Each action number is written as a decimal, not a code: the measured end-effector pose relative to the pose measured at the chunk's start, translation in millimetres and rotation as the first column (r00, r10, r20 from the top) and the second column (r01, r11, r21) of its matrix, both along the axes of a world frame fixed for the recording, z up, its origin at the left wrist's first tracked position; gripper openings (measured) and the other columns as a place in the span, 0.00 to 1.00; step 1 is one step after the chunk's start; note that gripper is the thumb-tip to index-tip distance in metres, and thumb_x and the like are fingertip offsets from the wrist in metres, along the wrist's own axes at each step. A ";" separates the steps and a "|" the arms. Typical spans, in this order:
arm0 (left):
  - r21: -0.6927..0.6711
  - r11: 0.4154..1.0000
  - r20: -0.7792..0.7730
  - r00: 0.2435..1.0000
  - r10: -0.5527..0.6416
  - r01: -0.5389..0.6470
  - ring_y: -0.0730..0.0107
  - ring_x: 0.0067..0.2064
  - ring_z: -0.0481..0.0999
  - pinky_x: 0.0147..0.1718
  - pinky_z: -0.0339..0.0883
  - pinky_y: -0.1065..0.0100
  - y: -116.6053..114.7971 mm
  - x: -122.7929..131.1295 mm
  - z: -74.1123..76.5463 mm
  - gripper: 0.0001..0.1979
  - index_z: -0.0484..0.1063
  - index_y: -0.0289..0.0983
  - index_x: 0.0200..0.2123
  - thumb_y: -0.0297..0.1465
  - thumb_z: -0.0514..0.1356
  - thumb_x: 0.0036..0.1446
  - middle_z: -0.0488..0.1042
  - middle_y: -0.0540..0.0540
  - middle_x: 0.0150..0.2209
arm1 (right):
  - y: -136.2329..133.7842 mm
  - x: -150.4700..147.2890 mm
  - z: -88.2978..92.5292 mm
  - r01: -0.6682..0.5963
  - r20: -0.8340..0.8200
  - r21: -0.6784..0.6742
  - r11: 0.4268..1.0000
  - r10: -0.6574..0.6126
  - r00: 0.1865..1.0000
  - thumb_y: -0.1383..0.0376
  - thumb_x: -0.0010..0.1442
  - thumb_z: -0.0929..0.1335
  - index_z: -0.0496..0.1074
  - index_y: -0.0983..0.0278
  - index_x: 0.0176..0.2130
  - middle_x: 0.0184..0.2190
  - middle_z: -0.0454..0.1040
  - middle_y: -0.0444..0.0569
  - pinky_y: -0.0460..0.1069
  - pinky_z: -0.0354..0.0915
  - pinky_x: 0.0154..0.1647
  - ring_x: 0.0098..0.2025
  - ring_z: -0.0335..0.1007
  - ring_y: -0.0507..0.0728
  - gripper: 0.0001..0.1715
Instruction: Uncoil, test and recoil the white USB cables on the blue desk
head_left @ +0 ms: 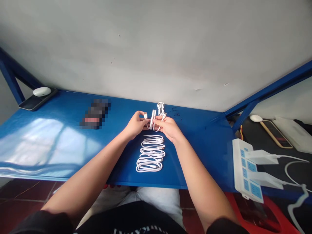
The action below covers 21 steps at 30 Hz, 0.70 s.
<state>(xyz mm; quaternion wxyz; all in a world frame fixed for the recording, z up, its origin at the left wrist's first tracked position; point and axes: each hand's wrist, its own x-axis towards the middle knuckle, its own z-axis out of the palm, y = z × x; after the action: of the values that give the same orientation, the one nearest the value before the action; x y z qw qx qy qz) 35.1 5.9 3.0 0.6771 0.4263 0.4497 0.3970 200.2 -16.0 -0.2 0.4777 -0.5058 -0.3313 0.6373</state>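
Observation:
Between my two hands is a coiled white USB cable [152, 119], lifted a little over the blue table. My left hand [136, 125] closes on one side of the coil, and the USB plug stands up by its thumb. On the other side my right hand [168, 126] pinches the coil, with the cable's smaller plug end rising near the fingers. Just below my hands lie several coiled white cables [149, 162] in an overlapping column. Behind my right hand rests another bundled white cable [161, 108], partly hidden by the fingers.
Dark scraps [175, 112] lie near the wall. A blurred-out dark item [95, 113] is at left, and a white mouse [42, 91] sits on a dark tray [36, 101] farther left. A white power strip [246, 172] with plugged-in chargers hangs at the table's right edge [227, 156].

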 end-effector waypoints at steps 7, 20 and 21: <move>-0.055 0.997 0.091 0.995 -0.041 0.046 0.69 0.33 0.83 0.41 0.79 0.58 -3.1 1.6 3.8 0.11 0.59 0.39 0.44 0.21 0.58 0.64 0.78 0.48 0.35 | 0.3 2.9 -3.9 -0.036 -0.011 0.050 0.998 0.037 0.999 0.62 0.46 0.81 0.77 0.65 0.40 0.31 0.80 0.47 0.48 0.70 0.34 0.31 0.76 0.53 0.22; 0.066 0.995 0.185 0.979 -0.088 0.077 0.65 0.38 0.83 0.43 0.77 0.62 -1.4 5.2 -7.0 0.18 0.69 0.33 0.51 0.25 0.66 0.58 0.82 0.41 0.40 | -5.6 0.6 5.7 -0.135 0.158 0.160 0.978 0.109 0.981 0.53 0.46 0.80 0.79 0.64 0.38 0.31 0.79 0.47 0.50 0.66 0.36 0.32 0.72 0.53 0.24; 0.089 0.993 0.190 0.977 -0.091 0.075 0.64 0.39 0.83 0.44 0.76 0.61 -0.9 5.2 -8.4 0.18 0.72 0.31 0.50 0.27 0.68 0.56 0.82 0.39 0.41 | -6.4 0.2 7.3 -0.141 0.161 0.171 0.975 0.114 0.980 0.53 0.46 0.80 0.79 0.64 0.37 0.31 0.79 0.47 0.50 0.67 0.37 0.32 0.72 0.54 0.23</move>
<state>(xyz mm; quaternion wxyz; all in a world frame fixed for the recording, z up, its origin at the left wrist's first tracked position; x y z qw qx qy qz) 40.3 5.0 -5.4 0.7157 0.4313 0.3467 0.4261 200.5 -22.4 7.1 0.4535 -0.4843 -0.4548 0.5942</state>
